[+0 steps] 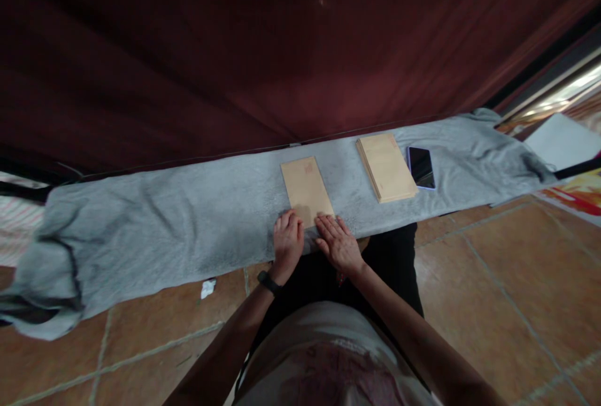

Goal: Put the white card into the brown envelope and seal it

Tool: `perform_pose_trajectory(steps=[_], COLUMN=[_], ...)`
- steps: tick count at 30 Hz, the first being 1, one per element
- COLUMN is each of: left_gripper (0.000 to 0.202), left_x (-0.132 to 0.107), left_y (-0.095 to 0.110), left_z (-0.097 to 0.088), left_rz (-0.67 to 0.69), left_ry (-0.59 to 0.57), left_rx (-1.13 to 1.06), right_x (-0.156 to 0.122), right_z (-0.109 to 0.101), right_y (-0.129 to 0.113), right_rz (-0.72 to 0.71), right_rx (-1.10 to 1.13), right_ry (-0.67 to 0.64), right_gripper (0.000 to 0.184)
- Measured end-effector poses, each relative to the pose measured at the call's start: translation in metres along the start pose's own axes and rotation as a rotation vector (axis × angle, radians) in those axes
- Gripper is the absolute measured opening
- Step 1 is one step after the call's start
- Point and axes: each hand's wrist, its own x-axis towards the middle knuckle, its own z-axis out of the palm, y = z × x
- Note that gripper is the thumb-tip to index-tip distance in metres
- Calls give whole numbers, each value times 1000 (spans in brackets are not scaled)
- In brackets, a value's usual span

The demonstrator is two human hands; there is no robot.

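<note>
A brown envelope [308, 188] lies flat on the grey cloth in front of me, with faint reddish print near its far end. At its near left corner my left hand [288, 240] has its fingers curled together, closed on the edge. My right hand [339, 242] rests with outstretched fingers on the near right corner, palm down and open. To the right sits a neat stack of similar brown envelopes [387, 169]. A dark-screened phone [421, 168] with a purple edge lies just beside that stack.
The grey cloth [141, 224] covers a long narrow bench. Behind it hangs a dark red curtain [282, 49]. A crumpled white scrap [207, 288] is on the tiled floor [479, 306]. White paper [563, 143] shows at the far right.
</note>
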Motion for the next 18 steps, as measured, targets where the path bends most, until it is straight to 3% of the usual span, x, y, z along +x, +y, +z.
perform_pose_trajectory(steps=[7,13,16,18], left_gripper=[11,18,35,47], left_x=[0,0,-2,-5], left_y=[1,4,19,35], left_z=[-1,-5,-6,-3], left_rz=[11,25,125,244], left_ry=[-13,-30,-61,-145], left_rx=[11,76,84,46], right_x=[-8,-9,-9,-11], right_z=[-9,-10,-8,-5], right_y=[20,23,23,24], right_rz=[40,55,61,58], right_rx=[-13,-14,-10,-15], right_ry=[36,45,49,50], right_gripper=[56,54,52,52])
